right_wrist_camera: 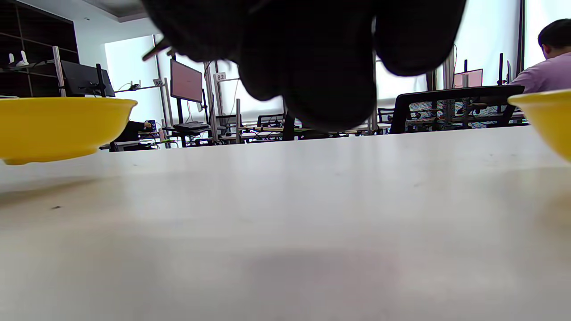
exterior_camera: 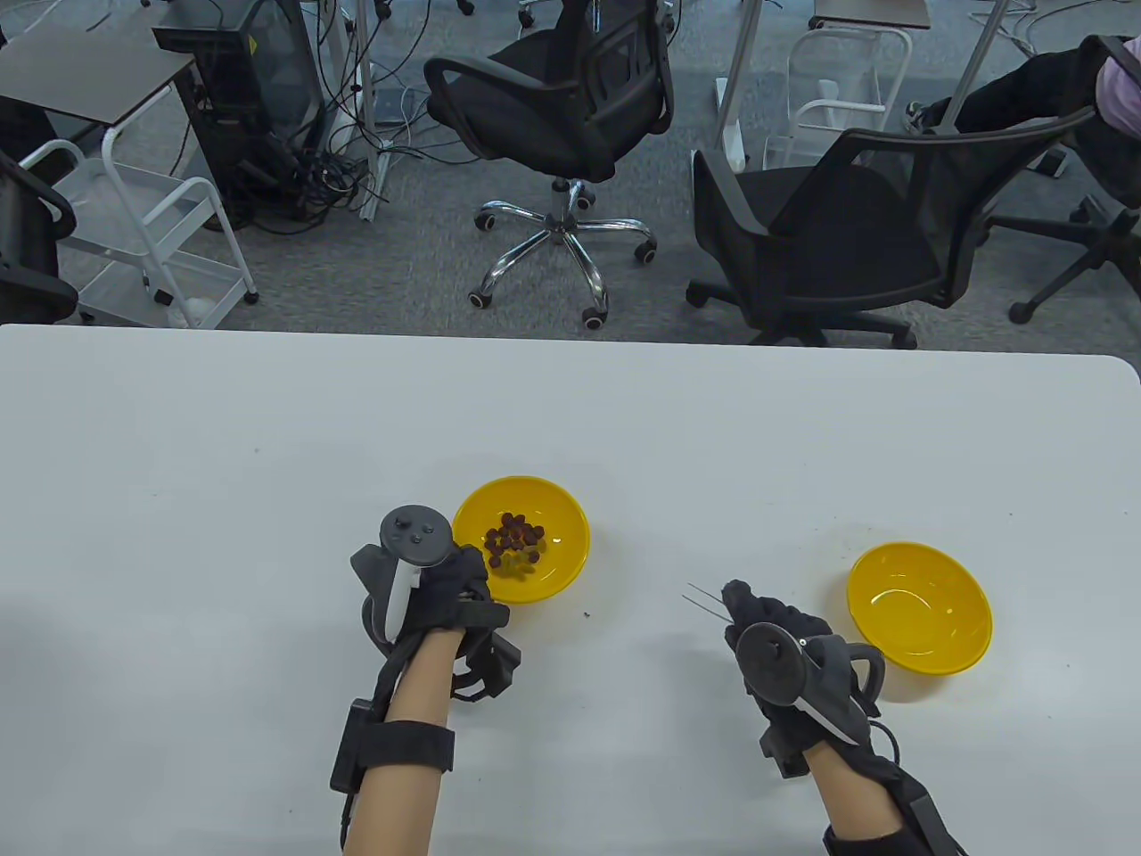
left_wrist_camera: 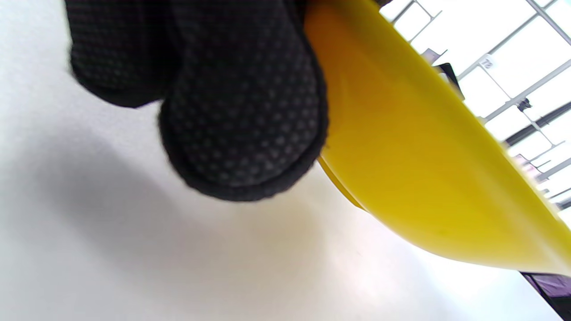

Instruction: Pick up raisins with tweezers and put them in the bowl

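Observation:
A yellow bowl [exterior_camera: 562, 571] at the table's middle holds several dark raisins [exterior_camera: 514, 538]. My left hand [exterior_camera: 450, 584] rests against its left side; in the left wrist view my gloved fingers [left_wrist_camera: 243, 116] touch the bowl's outer wall [left_wrist_camera: 424, 178]. My right hand [exterior_camera: 771, 624] holds thin metal tweezers [exterior_camera: 704, 602], their tips pointing left toward the raisin bowl, apart from it and empty. A second yellow bowl [exterior_camera: 918, 620], empty, stands right of my right hand. The right wrist view shows the raisin bowl [right_wrist_camera: 58, 127] at left and the empty bowl [right_wrist_camera: 548, 120] at right.
A small dark speck [exterior_camera: 586, 614] lies on the white table [exterior_camera: 267, 464] between the hands. Two black office chairs [exterior_camera: 570, 107] and a white cart [exterior_camera: 151, 241] stand beyond the table's far edge.

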Demonstrator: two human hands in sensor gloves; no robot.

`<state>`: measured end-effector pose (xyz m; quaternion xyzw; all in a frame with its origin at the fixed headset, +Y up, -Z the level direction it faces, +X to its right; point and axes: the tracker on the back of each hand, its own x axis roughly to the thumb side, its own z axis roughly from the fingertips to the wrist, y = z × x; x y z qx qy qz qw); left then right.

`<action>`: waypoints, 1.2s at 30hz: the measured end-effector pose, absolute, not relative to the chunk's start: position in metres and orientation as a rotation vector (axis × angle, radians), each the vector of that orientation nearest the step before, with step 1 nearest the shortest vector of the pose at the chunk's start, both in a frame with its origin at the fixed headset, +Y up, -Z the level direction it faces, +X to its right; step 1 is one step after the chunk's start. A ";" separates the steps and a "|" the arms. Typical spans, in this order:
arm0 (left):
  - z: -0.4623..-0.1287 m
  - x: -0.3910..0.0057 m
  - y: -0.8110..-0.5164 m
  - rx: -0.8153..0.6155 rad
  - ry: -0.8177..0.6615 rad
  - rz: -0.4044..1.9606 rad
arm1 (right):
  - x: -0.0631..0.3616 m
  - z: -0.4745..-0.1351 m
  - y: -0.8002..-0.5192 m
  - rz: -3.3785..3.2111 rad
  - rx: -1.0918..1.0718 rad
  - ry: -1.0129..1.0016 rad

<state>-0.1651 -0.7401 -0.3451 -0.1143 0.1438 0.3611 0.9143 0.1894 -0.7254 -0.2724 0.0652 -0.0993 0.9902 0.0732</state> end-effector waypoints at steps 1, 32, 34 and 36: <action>-0.343 -0.163 -0.739 -0.236 0.283 0.746 | 0.189 -0.272 -0.724 2.971 0.199 -0.318; -0.277 -0.094 -0.746 -0.358 -0.111 0.695 | 0.141 -0.241 -0.702 3.187 0.621 -0.322; -0.277 -0.096 -0.745 -0.351 -0.109 0.691 | 0.140 -0.240 -0.701 3.197 0.642 -0.295; -0.276 -0.097 -0.745 -0.343 -0.106 0.694 | 0.138 -0.238 -0.701 3.220 0.644 -0.292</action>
